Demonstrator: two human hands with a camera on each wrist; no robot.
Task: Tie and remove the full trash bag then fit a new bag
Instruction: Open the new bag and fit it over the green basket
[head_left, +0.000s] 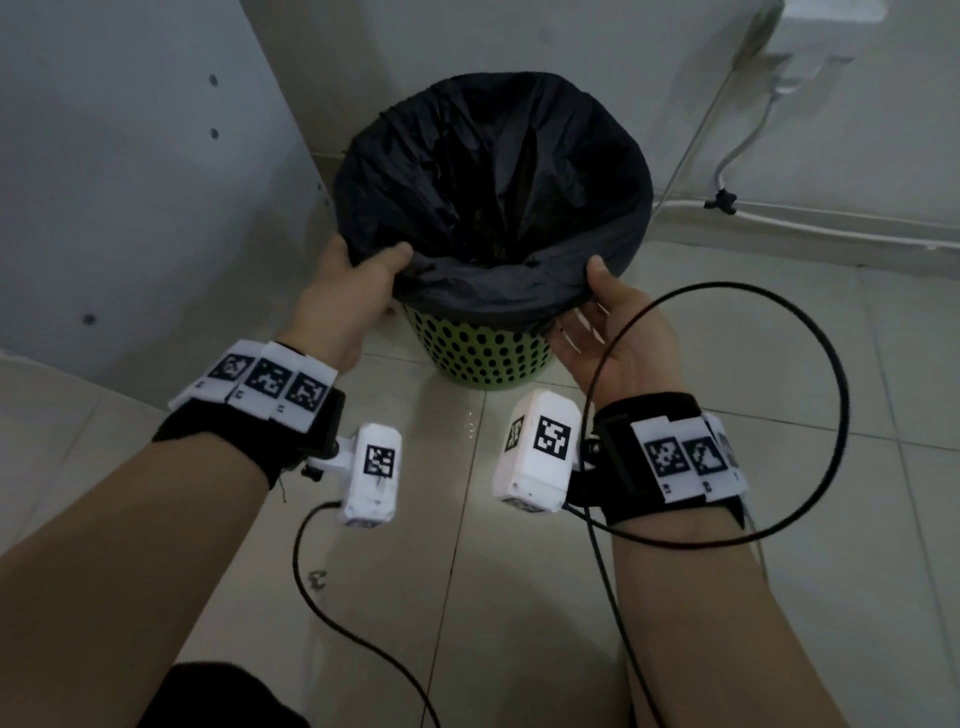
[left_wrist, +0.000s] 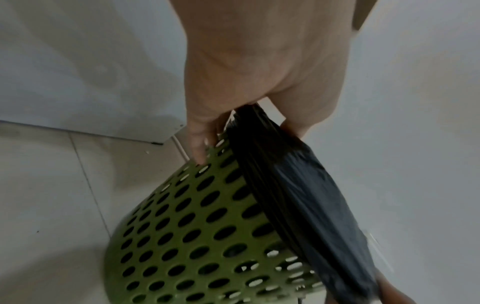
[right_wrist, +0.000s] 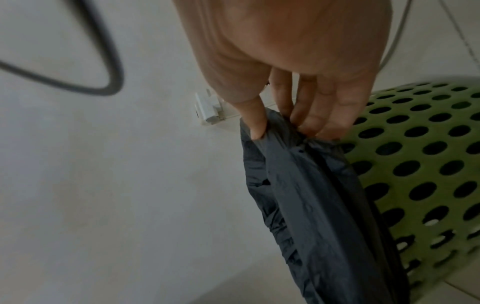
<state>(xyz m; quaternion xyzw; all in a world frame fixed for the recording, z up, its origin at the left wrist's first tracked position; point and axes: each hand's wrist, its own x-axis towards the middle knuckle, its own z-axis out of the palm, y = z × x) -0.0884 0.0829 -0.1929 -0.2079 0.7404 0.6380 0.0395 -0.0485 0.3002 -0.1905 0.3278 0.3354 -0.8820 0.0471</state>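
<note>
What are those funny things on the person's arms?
Both forearms are bare, with no sleeves. Each wrist wears a black strap carrying white tabs printed with black-and-white square codes. A small white box-shaped camera sticks out from each strap, with a code on it too. Thin black cables run from the cameras; the right one makes a big loop.
</note>
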